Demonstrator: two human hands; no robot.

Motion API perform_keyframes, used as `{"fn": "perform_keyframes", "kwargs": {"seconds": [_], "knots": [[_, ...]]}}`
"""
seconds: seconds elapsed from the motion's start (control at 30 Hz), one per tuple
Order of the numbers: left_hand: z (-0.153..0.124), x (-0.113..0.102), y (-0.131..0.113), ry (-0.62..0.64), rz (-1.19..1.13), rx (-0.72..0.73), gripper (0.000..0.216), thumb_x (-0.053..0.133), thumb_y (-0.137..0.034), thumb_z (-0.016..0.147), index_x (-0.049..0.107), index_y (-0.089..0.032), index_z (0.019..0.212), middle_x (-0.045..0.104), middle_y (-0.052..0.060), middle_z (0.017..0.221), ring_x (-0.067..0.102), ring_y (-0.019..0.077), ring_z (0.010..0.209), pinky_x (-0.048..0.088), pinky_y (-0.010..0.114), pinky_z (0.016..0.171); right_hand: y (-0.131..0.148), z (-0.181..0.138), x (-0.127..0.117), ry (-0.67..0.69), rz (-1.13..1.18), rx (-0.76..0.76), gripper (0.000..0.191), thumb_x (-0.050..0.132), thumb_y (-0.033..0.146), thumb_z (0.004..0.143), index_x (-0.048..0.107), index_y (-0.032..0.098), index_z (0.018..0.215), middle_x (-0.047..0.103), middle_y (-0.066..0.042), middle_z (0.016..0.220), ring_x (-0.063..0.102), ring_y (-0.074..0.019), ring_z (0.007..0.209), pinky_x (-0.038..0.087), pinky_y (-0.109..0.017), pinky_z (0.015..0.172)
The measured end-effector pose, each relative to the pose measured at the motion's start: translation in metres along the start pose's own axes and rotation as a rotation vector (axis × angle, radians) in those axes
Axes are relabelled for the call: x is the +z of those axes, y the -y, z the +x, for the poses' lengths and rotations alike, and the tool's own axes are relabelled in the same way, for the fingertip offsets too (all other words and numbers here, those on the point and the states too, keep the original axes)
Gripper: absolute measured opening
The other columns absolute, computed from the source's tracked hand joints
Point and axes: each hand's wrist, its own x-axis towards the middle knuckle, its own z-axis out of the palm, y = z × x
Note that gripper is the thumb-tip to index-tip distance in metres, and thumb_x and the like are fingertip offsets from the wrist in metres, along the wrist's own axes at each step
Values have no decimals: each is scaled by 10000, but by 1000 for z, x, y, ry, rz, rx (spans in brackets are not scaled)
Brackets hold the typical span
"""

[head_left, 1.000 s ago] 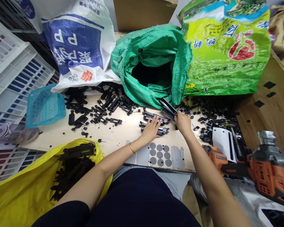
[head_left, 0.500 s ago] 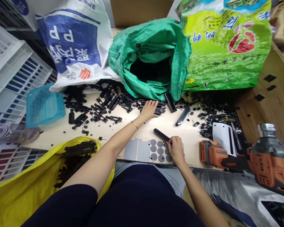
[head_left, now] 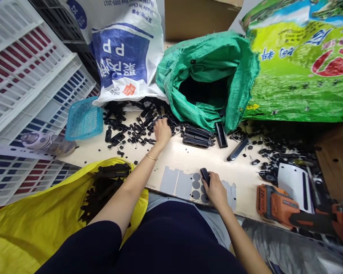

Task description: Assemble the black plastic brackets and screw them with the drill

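My right hand (head_left: pixel 216 190) is closed around a long black plastic piece (head_left: pixel 205 176) with a rounded end, just above the front of the bench. Below it lies a grey sheet (head_left: pixel 184 182) with round shapes on it. My left hand (head_left: pixel 162 133) reaches to a pile of small black jointed parts (head_left: pixel 140 127); its fingers bend down among them, slightly blurred, and their tips are hidden. To its right, several black channel-shaped pieces (head_left: pixel 198 136) lie side by side. One more channel piece (head_left: pixel 221 135) leans at the green sack, and a glossy black piece (head_left: pixel 238 150) lies nearby.
A green woven sack (head_left: pixel 171 72) stands open at the back, between a white-and-blue sack (head_left: pixel 125 57) and a green-yellow bag (head_left: pixel 288 87). A blue basket (head_left: pixel 84 121) sits left. An orange power tool (head_left: pixel 277 205) lies right. A yellow sack (head_left: pixel 31 228) holds dark parts at front left.
My left hand has left the row of channel pieces and moved left to the small jointed parts. My right hand still holds the long black piece, now turned more upright. The view has shifted left.
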Motion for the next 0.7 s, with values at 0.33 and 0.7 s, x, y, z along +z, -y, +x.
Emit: {"fn": "perform_keyframes", "kwargs": {"seconds": [0.33,0.7], "knots": [[-5,-31,28,180,-131,140,243,503,-179,843,622,-158,1054,612,88,1010,575,215,939,440,324,855,5,-7,4,-48,159,69,321,452,276,895,475,164,1194,549,-115,1078,575,-231,909,429,-309,624],[-186,39,-34,265,-467,340,234,562,-232,869,633,-197,1090,561,34,864,538,172,850,426,337,804,30,-8,31,-131,346,39,489,435,152,818,440,150,1307,501,-134,1079,531,-267,1008,484,-409,845]]}}
